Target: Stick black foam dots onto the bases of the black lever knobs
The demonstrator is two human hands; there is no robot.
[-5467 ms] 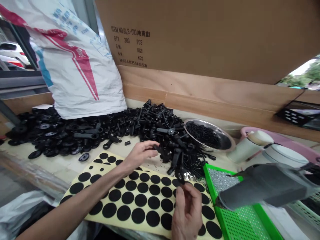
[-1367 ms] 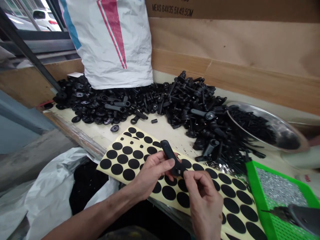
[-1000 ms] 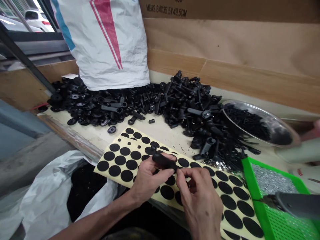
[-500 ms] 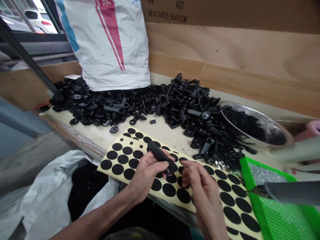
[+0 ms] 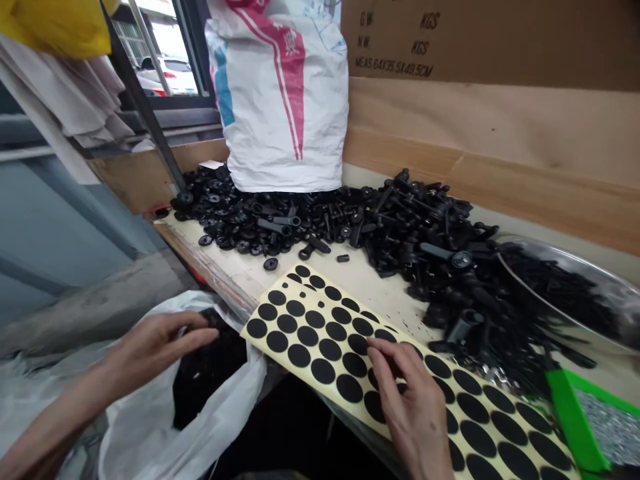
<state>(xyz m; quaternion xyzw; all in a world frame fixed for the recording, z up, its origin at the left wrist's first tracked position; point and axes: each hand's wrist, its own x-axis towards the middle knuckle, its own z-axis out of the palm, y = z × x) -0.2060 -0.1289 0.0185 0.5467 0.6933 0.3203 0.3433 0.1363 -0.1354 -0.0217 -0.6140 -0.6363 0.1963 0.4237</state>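
My left hand (image 5: 165,340) is over the mouth of a white sack (image 5: 235,407), its thumb and fingers apart and no part visible between them. Dark contents (image 5: 200,393) fill the sack's opening. My right hand (image 5: 413,400) is above a pale yellow sheet (image 5: 305,300) bearing rows of round black stickers (image 5: 323,371). Its thumb and index fingertips come together in a pinch at the edge of one sticker; whether they hold anything is hidden.
Behind the sheet lie heaps of black plastic parts (image 5: 420,213), some shaped like crank handles. A steel bowl (image 5: 555,247) of thin black pieces and a green tray (image 5: 575,420) of small metal pieces are on the right. A large white bag (image 5: 285,107) stands behind.
The black crank handle has left my left hand, which moved left to the sack and opened. My right hand stays over the sheet, its fingertips now pinched. The view has swung left.
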